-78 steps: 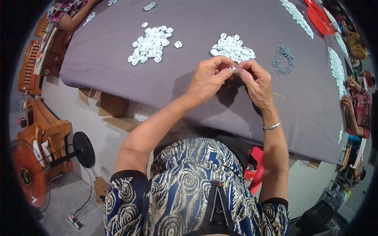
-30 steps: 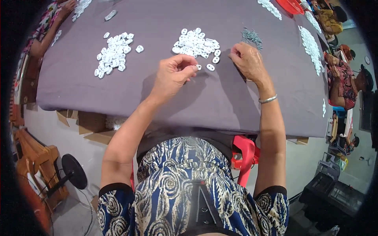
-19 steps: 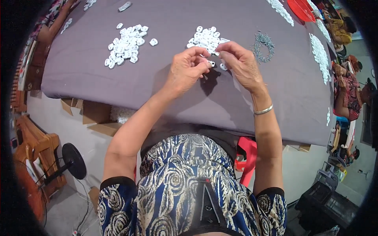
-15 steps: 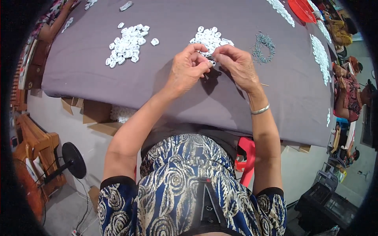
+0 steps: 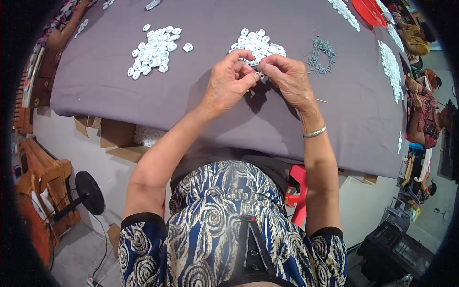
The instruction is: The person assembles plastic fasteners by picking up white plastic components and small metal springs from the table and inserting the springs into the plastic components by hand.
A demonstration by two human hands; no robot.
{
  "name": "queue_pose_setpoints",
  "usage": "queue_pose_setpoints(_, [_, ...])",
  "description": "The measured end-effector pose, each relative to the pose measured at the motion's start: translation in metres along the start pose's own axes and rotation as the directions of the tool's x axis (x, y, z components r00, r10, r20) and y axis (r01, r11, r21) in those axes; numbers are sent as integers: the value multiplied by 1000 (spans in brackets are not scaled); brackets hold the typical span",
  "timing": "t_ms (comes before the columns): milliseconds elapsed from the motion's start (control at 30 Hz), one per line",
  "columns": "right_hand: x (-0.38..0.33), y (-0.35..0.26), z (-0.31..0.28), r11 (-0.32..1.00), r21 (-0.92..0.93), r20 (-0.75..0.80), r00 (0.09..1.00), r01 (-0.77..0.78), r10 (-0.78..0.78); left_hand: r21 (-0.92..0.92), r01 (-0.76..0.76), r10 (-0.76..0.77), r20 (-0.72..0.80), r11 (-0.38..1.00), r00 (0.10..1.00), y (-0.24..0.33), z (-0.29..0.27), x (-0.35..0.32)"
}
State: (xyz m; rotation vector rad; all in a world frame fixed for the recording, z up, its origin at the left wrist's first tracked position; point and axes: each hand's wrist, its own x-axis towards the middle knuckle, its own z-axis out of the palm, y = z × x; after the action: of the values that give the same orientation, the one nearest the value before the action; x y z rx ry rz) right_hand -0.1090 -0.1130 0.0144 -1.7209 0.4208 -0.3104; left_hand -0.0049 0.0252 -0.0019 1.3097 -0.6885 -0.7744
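Observation:
My left hand [image 5: 228,83] is closed in a pinch, its thumb and forefinger holding a small white plastic piece [image 5: 261,75]. Facing it, my right hand [image 5: 290,80] has thumb and forefinger pressed together just above that piece; whatever lies between those tips is too small to make out. Both hands hover at the near side of a pile of small white plastic pieces [image 5: 256,40], partly covering it. To the right lies a loose ring of tiny grey pin-like parts [image 5: 321,57]. Another heap of white pieces [image 5: 154,53] sits to the left.
A grey cloth [image 5: 354,129] covers the table. A thin stick [image 5: 322,100] lies by my right wrist. More white heaps [image 5: 391,71] and a red tray [image 5: 368,13] are at the far right. Below stand an open cardboard box [image 5: 117,134] and a black fan [image 5: 90,193]. Other people sit around.
My hands stay pinched together over the near edge of the pile, with only slight finger movement. The view has shifted a little.

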Motion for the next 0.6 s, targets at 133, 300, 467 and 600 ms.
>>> queue_pose_setpoints(133, [1, 2, 0, 998, -41, 18, 999, 47, -46, 3, -9, 9, -1, 1000, 1000, -4, -1, 1])
queue_pose_setpoints(300, [3, 9, 1, 979, -164, -4, 993, 119, -121, 20, -40, 41, -20, 999, 999, -6, 0, 1])
queue_pose_setpoints(467, [4, 7, 5, 939, -280, -12, 977, 199, -211, 34, -36, 37, -42, 999, 998, -8, 0, 1])
queue_pose_setpoints(600, [0, 1, 8, 926, -349, -47, 984, 146, -173, 14, -53, 54, -64, 998, 996, -13, 0, 1])
